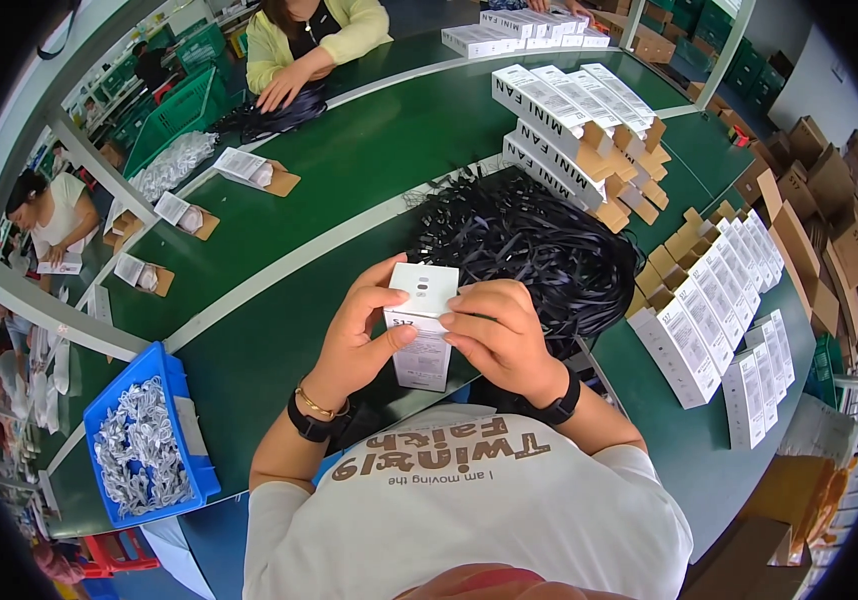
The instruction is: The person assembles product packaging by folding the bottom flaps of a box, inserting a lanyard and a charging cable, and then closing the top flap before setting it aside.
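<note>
A small white carton [423, 365] stands upright in front of me at the table's near edge, its top panel closed. My left hand [354, 325] is wrapped round its left side, thumb on the front near the top. With fingers and thumb, my right hand [504, 330] grips the upper right edge by the top panel. Just beyond my hands lies a large tangled heap of black straps [539, 250], which look like lanyards.
A blue bin [207, 475] of coiled pale cables sits at left. Several open cartons [184, 213] lie along the belt [359, 150]. White cartons stand stacked [559, 120] at far right and in rows [694, 330] at right. Across the table, a person in a yellow sleeve [364, 35] handles black straps.
</note>
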The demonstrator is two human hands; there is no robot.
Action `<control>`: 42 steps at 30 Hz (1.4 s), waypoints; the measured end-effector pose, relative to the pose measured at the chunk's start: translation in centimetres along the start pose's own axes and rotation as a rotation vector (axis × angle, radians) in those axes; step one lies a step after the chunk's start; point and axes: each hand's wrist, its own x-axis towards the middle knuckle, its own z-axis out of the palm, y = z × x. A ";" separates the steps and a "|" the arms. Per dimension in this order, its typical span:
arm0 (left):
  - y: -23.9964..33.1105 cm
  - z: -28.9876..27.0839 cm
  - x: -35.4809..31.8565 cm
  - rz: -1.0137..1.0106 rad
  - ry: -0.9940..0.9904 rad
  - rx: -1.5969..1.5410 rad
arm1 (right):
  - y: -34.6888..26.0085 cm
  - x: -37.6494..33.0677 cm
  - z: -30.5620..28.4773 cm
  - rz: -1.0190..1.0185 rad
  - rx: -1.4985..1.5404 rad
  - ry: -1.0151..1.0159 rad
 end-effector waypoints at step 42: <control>14.4 8.4 15.6 0.585 -0.433 -0.240 | 5.8 -1.0 -27.0 0.762 -0.559 -0.310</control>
